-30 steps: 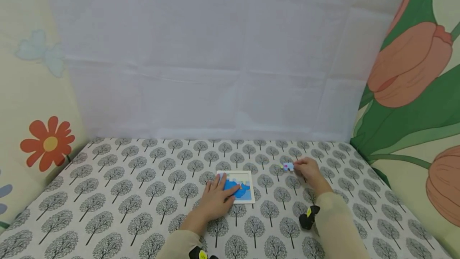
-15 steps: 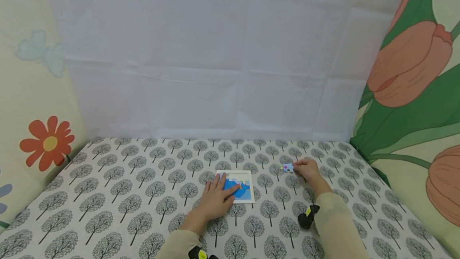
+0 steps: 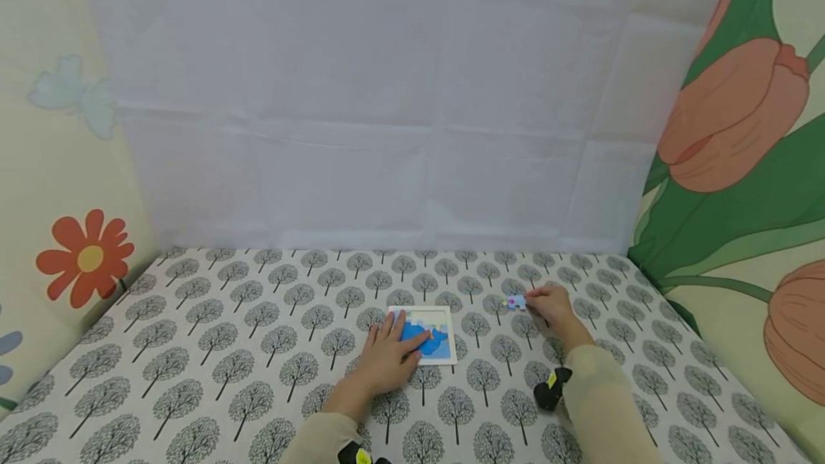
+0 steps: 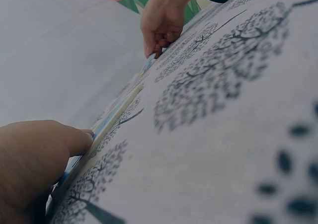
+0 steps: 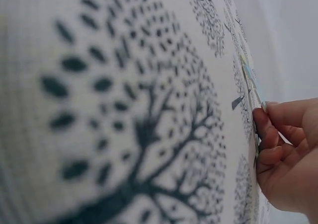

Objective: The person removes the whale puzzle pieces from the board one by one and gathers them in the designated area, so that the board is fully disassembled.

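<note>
In the head view, a white-framed jigsaw puzzle (image 3: 452,335) with a blue picture lies on the cloth; a pale strip shows along its far side. My left hand (image 3: 387,360) rests on its left part with fingers spread, hiding that side. In the left wrist view the thumb (image 4: 79,142) lies at the frame's edge. To the right, my right hand (image 3: 556,310) pinches a small light-blue puzzle piece (image 3: 515,302) with a pink mark by its right end. The right wrist view shows this piece (image 5: 254,81) edge-on, between thumb and index finger, close to the cloth.
A tree-print cloth (image 3: 245,364) covers the table. A white sheet (image 3: 387,106) hangs behind its far edge. Flower-patterned walls (image 3: 728,235) stand at both sides. Black wrist devices (image 3: 551,389) sit on the sleeves.
The right hand and the puzzle piece have shifted very slightly toward me, and the piece has turned a little. The left hand and the framed puzzle stay put.
</note>
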Tool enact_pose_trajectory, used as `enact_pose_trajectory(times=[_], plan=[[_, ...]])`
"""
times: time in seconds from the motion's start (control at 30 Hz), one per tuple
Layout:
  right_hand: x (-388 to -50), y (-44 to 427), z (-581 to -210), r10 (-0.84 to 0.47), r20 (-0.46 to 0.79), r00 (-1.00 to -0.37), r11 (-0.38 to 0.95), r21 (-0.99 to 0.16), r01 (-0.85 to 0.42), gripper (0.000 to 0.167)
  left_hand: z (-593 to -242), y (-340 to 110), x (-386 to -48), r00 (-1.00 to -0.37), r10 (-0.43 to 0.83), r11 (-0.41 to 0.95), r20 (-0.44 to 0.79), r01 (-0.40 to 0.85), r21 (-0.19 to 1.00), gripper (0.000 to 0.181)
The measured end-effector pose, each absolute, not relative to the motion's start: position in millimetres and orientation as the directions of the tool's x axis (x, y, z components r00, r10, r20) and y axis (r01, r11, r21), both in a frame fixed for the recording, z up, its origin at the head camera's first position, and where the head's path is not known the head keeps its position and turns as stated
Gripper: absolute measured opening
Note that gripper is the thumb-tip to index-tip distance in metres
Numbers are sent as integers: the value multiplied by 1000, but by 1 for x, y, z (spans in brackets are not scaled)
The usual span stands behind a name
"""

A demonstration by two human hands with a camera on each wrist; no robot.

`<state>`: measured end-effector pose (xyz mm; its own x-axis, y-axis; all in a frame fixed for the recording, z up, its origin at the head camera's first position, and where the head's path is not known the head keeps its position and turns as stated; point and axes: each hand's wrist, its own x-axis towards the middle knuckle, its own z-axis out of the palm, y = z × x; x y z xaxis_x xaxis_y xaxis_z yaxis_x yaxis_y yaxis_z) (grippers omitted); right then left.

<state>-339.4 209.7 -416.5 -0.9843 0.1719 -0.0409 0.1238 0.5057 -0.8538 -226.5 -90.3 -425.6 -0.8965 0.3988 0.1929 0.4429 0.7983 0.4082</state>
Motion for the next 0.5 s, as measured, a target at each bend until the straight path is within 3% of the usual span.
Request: enact_pose_trajectory(times=[0.5], plan=[[-337,211,-415,165,-31,-986,517,-849,113,19,-423,-90,-226,-902,402,798,159,430,421,38]])
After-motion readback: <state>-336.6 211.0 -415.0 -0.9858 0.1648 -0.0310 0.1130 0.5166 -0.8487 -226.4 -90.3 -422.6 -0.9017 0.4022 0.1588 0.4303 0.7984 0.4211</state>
